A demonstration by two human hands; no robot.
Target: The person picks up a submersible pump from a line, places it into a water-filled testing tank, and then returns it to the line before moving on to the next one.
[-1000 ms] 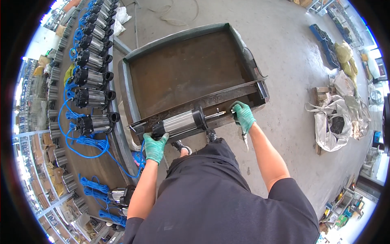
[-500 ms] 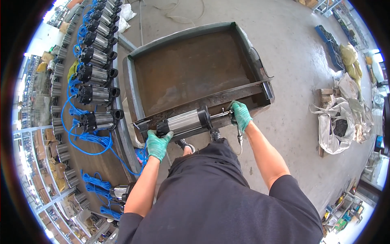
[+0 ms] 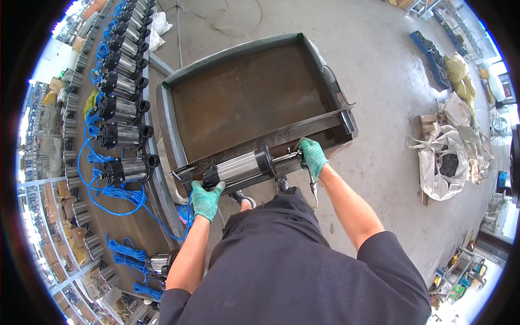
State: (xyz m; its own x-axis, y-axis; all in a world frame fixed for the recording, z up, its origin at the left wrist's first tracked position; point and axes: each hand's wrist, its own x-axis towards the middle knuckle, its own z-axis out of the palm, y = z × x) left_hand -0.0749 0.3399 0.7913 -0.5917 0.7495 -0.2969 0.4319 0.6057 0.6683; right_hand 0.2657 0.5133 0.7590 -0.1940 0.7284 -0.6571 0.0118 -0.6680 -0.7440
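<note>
A submersible pump [image 3: 237, 167], a bright steel cylinder with black ends, lies on its side along the near ledge of a metal water tank [image 3: 303, 126]. My left hand [image 3: 206, 199], in a green glove, grips its left black end, thumb on top. At the other end, a thin metal rod [image 3: 284, 157] joins the pump to a metal hose fitting [image 3: 299, 153]. My gloved right hand [image 3: 312, 156] is closed around this fitting, its fingertips partly hidden. From beneath that hand hangs a hose [image 3: 314, 189]. A blue cable [image 3: 188, 219] runs near my left wrist.
On the left, a long bench [image 3: 127, 221] carries a row of similar pumps [image 3: 125, 135] with coiled blue cables [image 3: 124, 195]. Brown water fills the tank. Right of it, white sacks [image 3: 445, 162] and a blue crate [image 3: 432, 59] stand on the grey floor.
The whole view has shifted slightly, so most things sit a little further left. Both hands keep their holds, and the pump stays on the ledge between them.
</note>
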